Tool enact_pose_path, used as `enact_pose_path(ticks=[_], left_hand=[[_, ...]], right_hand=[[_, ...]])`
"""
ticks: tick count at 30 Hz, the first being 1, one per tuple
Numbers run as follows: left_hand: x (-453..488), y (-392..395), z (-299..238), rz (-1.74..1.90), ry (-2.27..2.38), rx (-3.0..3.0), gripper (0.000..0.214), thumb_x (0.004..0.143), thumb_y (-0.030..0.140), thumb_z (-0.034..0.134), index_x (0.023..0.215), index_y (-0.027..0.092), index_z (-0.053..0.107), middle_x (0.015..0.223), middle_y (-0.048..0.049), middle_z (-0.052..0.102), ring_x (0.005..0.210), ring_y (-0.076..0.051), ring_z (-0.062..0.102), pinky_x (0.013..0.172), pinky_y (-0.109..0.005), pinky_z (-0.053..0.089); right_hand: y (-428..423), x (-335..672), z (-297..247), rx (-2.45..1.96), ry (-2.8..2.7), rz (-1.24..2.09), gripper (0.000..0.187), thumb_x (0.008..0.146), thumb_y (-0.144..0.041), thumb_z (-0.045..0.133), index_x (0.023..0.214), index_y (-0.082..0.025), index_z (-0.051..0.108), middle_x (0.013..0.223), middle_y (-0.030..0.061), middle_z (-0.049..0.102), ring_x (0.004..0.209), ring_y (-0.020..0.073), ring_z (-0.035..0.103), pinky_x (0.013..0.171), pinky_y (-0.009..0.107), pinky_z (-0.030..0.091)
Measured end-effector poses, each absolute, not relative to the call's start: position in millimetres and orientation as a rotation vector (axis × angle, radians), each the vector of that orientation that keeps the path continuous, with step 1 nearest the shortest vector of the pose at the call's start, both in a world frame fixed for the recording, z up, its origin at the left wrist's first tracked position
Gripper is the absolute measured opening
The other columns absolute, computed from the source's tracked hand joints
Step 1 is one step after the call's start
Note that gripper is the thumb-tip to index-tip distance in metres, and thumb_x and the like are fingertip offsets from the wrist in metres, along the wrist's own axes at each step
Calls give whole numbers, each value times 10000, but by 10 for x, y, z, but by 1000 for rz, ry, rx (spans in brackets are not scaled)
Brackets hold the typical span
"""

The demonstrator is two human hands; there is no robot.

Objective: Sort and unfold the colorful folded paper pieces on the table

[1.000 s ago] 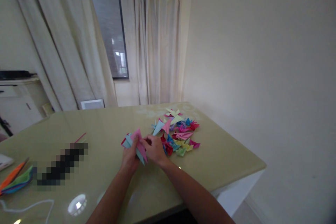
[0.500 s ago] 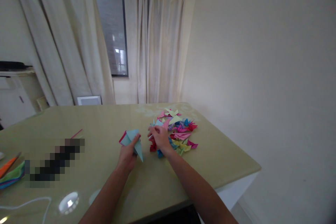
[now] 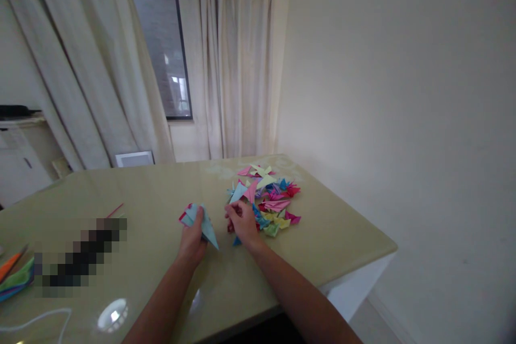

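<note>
My left hand (image 3: 194,239) is closed around folded light-blue paper (image 3: 207,226) with a pink-red edge at its upper left; the thumb presses on top and a long point slants down to the right. Beside the pile, my right hand (image 3: 244,221) has its thumb and fingers pinched together. Whatever lies between those fingertips is too small to make out. Many folded paper cranes (image 3: 276,205) in pink, red, blue, yellow and pale green make up the pile. A light-blue piece (image 3: 238,191) rests just beyond the right fingers, and a red one is partly covered by that hand.
On the left of the pale green table (image 3: 153,193) are a pixelated dark item (image 3: 86,255), a thin pink stick (image 3: 115,209) and coloured sheets (image 3: 18,274). A white cable (image 3: 44,313) runs along the near left. The wall stands close on the right.
My right hand has come slightly down and toward me, uncovering the light-blue piece. The paper in my left hand has tilted a little. The whole view has shifted slightly.
</note>
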State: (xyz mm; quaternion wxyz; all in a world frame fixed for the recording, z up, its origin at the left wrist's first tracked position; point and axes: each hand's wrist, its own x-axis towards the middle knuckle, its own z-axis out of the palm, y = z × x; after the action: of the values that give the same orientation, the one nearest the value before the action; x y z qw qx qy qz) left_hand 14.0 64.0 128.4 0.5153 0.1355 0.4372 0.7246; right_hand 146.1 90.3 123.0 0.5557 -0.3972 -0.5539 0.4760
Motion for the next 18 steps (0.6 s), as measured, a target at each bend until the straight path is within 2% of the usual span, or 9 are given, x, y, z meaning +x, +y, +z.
enact_pose_path(ticks=[4, 8, 10, 12, 15, 18], left_hand=[[130, 642, 1244, 1675, 981, 377, 250, 827, 286, 865, 838, 156, 651, 697, 20, 670, 544, -112, 624, 528, -213, 535], [131, 639, 1205, 1676, 924, 420, 344, 772, 377, 910, 817, 159, 647, 661, 36, 646, 558, -116, 623, 542, -212, 541], [136, 636, 1191, 1695, 927, 430, 390, 798, 485, 873, 851, 163, 659, 663, 34, 648, 569, -123, 629, 555, -218, 553], [143, 635, 1190, 1691, 922, 441, 394, 894, 548, 759, 906, 162, 679, 722, 4, 685, 609, -133, 654, 577, -225, 568], [141, 648, 1220, 1693, 909, 385, 357, 1051, 450, 552, 905, 154, 691, 839, -51, 729, 701, -135, 701, 637, -218, 589], [123, 679, 1268, 1708, 932, 279, 325, 1074, 224, 472, 833, 143, 675, 831, -55, 712, 681, -103, 691, 624, -182, 574]], right_hand=[[773, 1390, 1199, -926, -1703, 942, 253, 813, -410, 801, 769, -185, 692, 698, 5, 684, 607, 138, 590, 577, 235, 445], [699, 1346, 1191, -842, -1827, 840, 212, 854, -305, 751, 714, -190, 640, 646, -41, 589, 600, 115, 509, 589, 230, 376], [701, 1368, 1201, -809, -1819, 843, 243, 866, -325, 737, 705, -191, 613, 637, -52, 551, 596, 110, 486, 584, 228, 360], [715, 1399, 1216, -806, -1780, 868, 277, 870, -362, 736, 700, -195, 594, 626, -54, 544, 588, 111, 492, 573, 227, 360], [758, 1427, 1232, -831, -1619, 1002, 323, 883, -446, 721, 721, -209, 574, 573, -54, 558, 519, 121, 525, 525, 230, 388], [861, 1432, 1218, -802, -1244, 1083, 324, 900, -524, 687, 864, -223, 574, 664, -27, 657, 548, 153, 629, 538, 252, 495]])
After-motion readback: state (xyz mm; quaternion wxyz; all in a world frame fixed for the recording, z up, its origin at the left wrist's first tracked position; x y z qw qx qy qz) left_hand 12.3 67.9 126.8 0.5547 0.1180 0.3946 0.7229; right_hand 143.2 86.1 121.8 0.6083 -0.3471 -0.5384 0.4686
